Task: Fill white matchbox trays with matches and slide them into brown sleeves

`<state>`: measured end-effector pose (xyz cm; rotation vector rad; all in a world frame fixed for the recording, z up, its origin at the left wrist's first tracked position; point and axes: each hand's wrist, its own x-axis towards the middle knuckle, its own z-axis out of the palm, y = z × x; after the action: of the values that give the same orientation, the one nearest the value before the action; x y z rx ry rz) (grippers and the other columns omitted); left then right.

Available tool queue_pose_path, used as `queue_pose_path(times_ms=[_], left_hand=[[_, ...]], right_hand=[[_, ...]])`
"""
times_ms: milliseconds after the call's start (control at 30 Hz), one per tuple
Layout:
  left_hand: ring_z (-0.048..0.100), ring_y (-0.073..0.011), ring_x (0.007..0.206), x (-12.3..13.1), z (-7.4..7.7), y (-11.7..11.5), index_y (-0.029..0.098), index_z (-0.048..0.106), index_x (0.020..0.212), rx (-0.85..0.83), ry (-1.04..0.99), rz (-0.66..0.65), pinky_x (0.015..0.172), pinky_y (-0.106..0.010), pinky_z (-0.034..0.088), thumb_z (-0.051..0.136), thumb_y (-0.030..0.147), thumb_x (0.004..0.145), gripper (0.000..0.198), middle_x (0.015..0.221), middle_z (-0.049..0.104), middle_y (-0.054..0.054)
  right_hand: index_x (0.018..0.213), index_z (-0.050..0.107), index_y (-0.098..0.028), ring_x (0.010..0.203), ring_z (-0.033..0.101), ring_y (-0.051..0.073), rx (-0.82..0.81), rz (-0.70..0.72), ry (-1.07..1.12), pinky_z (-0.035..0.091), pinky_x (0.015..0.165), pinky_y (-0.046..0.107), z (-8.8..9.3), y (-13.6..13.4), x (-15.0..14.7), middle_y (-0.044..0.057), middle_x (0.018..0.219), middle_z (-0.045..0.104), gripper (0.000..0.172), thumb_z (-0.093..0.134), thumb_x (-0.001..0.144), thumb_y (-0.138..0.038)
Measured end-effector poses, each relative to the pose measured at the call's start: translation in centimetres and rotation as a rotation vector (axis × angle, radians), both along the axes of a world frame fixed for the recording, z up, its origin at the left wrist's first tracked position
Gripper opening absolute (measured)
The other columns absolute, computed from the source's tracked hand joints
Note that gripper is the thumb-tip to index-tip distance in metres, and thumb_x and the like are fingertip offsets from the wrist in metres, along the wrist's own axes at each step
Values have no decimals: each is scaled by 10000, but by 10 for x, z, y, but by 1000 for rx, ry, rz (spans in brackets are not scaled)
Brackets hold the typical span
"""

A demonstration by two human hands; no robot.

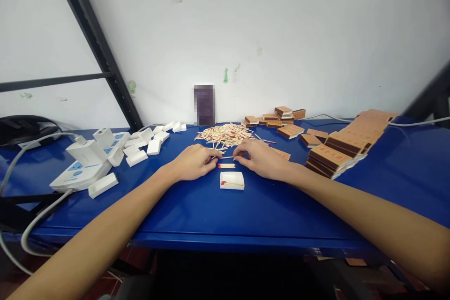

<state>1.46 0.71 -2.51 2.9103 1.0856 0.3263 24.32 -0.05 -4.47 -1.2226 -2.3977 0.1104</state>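
Blue surface [197, 215] against a white wall [246, 33]. Left hand [192, 161] and right hand [260, 158] apparently pinching opposite ends of matchsticks [227, 157], just beyond a small bundle [227, 166] and open white tray [232, 176]; probably an aligning step, calling next for a light, level grip. Red writing on stacked matchboxes [332, 156], too small to read.

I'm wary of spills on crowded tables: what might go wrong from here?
The loose heap of matches lies just beyond the left hand and right hand, so a knuckle might scatter it.
The small open tray has matches inside and sits just nearer the person than the hands; a bump could tip it.
The stacked matchboxes appear close to the right forearm, so a sideways sweep could perhaps topple some.
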Motion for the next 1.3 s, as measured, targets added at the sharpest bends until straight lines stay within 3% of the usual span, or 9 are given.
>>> queue_pose_path(times_ms=[167,433,567,700,900,1300], left_hand=[[521,-114,533,0,0,0,195,702,1071,-5,-8,-19,564,-243,356,451,225,892,309,618,610,15],[498,-114,520,1,2,-2,194,655,1203,-44,8,-21,566,-244,361,436,164,867,403,610,597,21],[562,-153,705,0,3,-5,206,599,1280,-31,-13,-44,697,-276,419,397,166,887,443,771,631,-13],[519,-222,967,3,4,-10,231,579,1304,48,0,-117,871,-363,417,386,248,939,413,1011,583,-73],[478,-245,1031,7,2,-13,180,563,1325,55,76,-166,944,-400,370,334,357,990,443,1136,568,-104],[537,-241,978,2,17,-16,151,680,1085,75,117,-186,908,-385,385,485,326,903,319,1051,636,-87]], right_hand=[[855,694,-187,870,592,203,15,8,23,418,765,323,-3,2,-1,68,909,676,128,583,893,-237],[859,665,-188,678,550,139,-24,-18,106,367,643,262,-3,6,-5,10,743,643,125,597,880,-290],[864,667,-174,655,547,144,0,-80,115,351,621,265,1,1,-3,19,718,645,141,527,862,-163],[805,688,-162,702,573,166,6,-96,54,378,653,277,5,-4,-5,51,754,675,168,525,821,-123],[747,731,-170,715,592,174,21,-42,16,408,668,287,5,-5,-7,59,752,709,226,518,823,-155],[802,744,-167,813,622,205,50,-39,-12,434,730,309,1,-1,-5,85,847,717,228,520,841,-182]])
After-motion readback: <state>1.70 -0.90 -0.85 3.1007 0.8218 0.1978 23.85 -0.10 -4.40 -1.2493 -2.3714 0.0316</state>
